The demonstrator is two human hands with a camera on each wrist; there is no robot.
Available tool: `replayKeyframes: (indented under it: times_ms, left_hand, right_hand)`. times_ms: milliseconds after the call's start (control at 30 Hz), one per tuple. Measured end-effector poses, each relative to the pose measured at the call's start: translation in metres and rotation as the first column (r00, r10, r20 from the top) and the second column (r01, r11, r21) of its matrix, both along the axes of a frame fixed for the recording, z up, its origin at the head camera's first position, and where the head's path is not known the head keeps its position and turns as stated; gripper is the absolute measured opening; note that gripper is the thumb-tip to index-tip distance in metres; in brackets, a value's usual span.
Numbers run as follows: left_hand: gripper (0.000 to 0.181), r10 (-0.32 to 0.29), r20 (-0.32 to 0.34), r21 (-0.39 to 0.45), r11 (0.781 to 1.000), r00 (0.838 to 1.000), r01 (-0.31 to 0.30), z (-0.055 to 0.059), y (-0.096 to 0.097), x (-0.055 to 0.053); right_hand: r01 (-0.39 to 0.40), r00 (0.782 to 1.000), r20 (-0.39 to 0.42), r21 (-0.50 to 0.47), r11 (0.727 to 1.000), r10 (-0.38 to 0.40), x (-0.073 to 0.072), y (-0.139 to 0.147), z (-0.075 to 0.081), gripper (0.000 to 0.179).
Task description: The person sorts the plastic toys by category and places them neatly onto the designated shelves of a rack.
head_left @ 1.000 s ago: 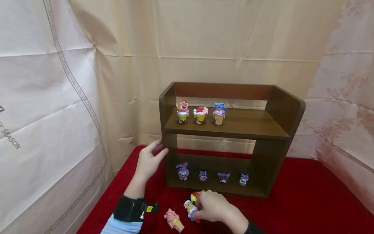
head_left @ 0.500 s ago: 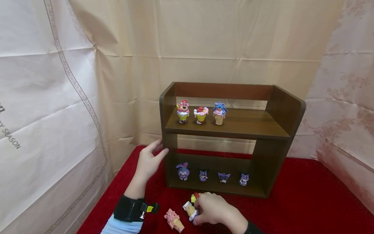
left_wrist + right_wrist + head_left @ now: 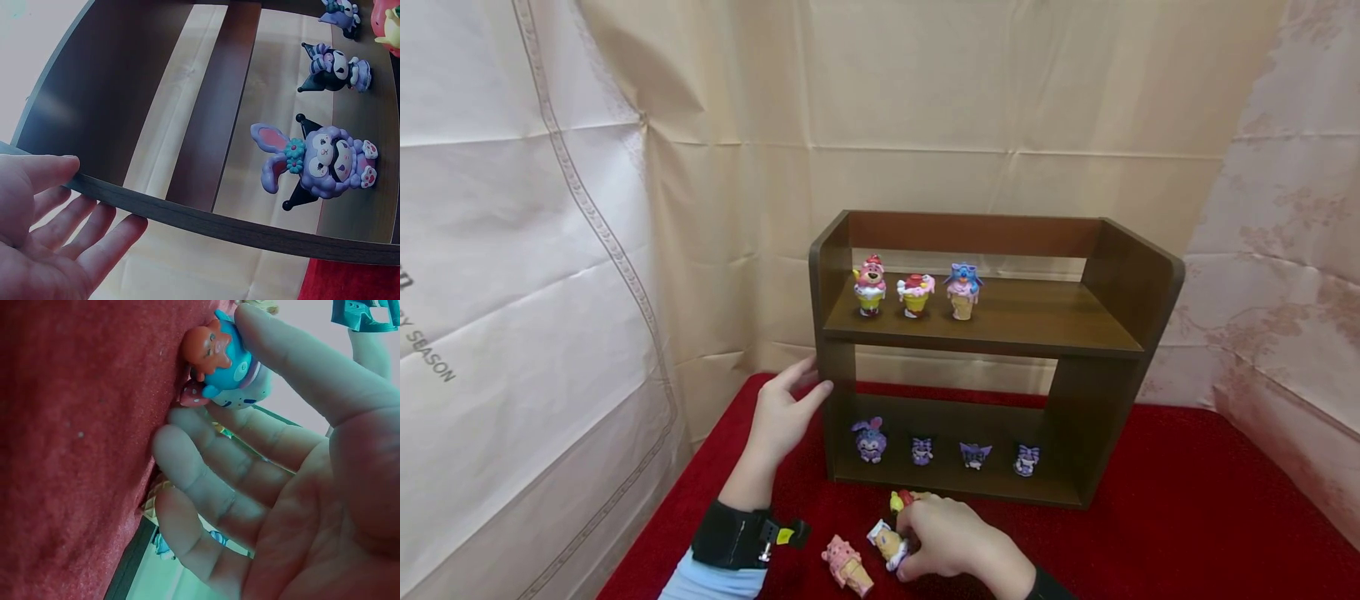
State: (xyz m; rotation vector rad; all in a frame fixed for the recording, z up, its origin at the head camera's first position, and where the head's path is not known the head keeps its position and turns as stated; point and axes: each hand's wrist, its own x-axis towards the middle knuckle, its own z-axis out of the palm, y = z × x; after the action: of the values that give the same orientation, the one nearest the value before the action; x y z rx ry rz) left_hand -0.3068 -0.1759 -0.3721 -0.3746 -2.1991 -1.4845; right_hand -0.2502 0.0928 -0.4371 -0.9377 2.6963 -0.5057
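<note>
A dark brown two-tier shelf (image 3: pixel 1045 312) stands on the red cloth. My left hand (image 3: pixel 782 417) rests at its left side panel (image 3: pixel 187 212), thumb by the front edge and fingers extended along the outside. In front of the shelf, my right hand (image 3: pixel 951 533) pinches a small ice-cream-cone figurine (image 3: pixel 889 546) lying on the cloth. Its blue top with an orange star-shaped piece (image 3: pixel 228 356) shows between thumb and index finger in the right wrist view. A red-and-yellow figurine (image 3: pixel 898 501) lies just behind, partly covered by the hand. A pink cone figurine (image 3: pixel 847 565) lies to the left.
On the upper tier stand a pink bear figurine (image 3: pixel 870 286), a yellow-cup figurine (image 3: pixel 915 296) and a blue cone figurine (image 3: pixel 963 292). Several purple figurines, including a long-eared one (image 3: pixel 870 440), line the lower tier. Beige curtains (image 3: pixel 1037 100) hang behind.
The right hand shifts slightly at the cone figurine, which has turned and slid a little to the left; its end near the thumb is more covered. The left hand stays still.
</note>
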Motion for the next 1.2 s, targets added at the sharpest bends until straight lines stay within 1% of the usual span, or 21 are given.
replayKeyframes:
  times_ms: [67, 300, 467, 567, 600, 667, 800, 833, 1067, 1200]
  left_hand:
    - [0.049, -0.001, -0.001, 0.000, 1.000, 1.000, 0.001, 0.0001, 0.0001, 0.0002]
    - [0.049, -0.007, 0.000, 0.002, 1.000, 1.000, 0.007, -0.0001, 0.0003, 0.0001]
    - [0.049, 0.001, 0.004, -0.006, 1.000, 1.000, -0.001, -0.0002, 0.0005, -0.0003]
    - [0.050, 0.002, 0.008, -0.005, 1.000, 1.000, -0.002, -0.0003, 0.0005, -0.0006]
    - [0.050, 0.002, 0.009, -0.003, 1.000, 1.000, -0.002, -0.0003, 0.0005, -0.0006]
    - [0.050, 0.000, 0.011, -0.002, 1.000, 1.000, 0.000, -0.0002, 0.0005, -0.0004]
    - [0.050, -0.002, 0.015, 0.002, 1.000, 1.000, 0.002, 0.0000, 0.0004, -0.0001]
    - [0.050, -0.002, 0.016, 0.001, 1.000, 1.000, 0.002, -0.0001, 0.0004, 0.0000]
    - [0.050, 0.006, 0.021, -0.001, 1.000, 1.000, -0.006, 0.0006, 0.0001, 0.0013]
    - [0.050, 0.010, 0.020, -0.003, 1.000, 1.000, -0.010, 0.0010, 0.0000, 0.0019]
  right_hand:
    - [-0.002, 1.000, 0.012, 0.000, 1.000, 0.002, -0.0001, 0.0001, 0.0008, 0.024]
    - [-0.021, 1.000, 0.014, 0.008, 1.000, 0.021, 0.0014, 0.0001, 0.0028, 0.025]
    - [-0.034, 0.999, 0.020, -0.008, 0.999, 0.035, 0.0011, 0.0009, 0.0027, 0.024]
    - [-0.052, 0.998, 0.044, -0.039, 0.998, 0.054, -0.0011, 0.0033, 0.0026, 0.024]
    - [-0.075, 0.996, 0.034, -0.051, 0.996, 0.077, -0.0037, 0.0053, -0.0008, 0.022]
    - [-0.086, 0.995, 0.045, -0.084, 0.993, 0.090, -0.0052, 0.0070, -0.0012, 0.021]
    - [-0.097, 0.994, 0.041, -0.145, 0.985, 0.104, -0.0059, 0.0082, -0.0008, 0.018]
    - [-0.080, 0.994, 0.056, -0.156, 0.985, 0.089, -0.0041, 0.0071, 0.0026, 0.020]
    - [-0.076, 0.996, 0.026, -0.148, 0.986, 0.081, -0.0042, 0.0063, 0.0038, 0.023]
    - [-0.087, 0.996, 0.014, -0.171, 0.981, 0.091, -0.0055, 0.0072, 0.0031, 0.025]
